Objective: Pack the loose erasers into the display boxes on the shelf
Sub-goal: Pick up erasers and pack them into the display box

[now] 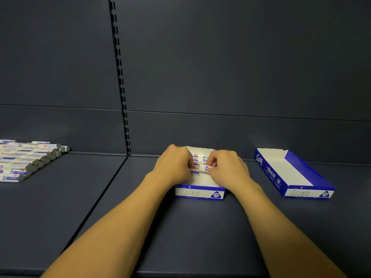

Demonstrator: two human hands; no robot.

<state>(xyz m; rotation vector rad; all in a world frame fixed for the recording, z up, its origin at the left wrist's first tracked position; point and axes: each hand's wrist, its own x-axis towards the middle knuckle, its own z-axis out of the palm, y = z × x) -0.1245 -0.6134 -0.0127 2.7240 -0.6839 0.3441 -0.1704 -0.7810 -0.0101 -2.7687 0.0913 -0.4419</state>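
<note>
A blue and white display box stands in the middle of the dark shelf, and both my hands are over it. Several wrapped erasers lie in rows at its back. My left hand curls over the left row of erasers, its fingertips on them. Just right of it, my right hand pinches one white eraser lying crosswise above the box's bare white floor. A second display box, with nothing in it, stands to the right.
Several loose erasers with grey tips lie in rows on the far left of the shelf. A slotted upright runs down the dark back panel. A seam splits the shelf surface left of the middle box.
</note>
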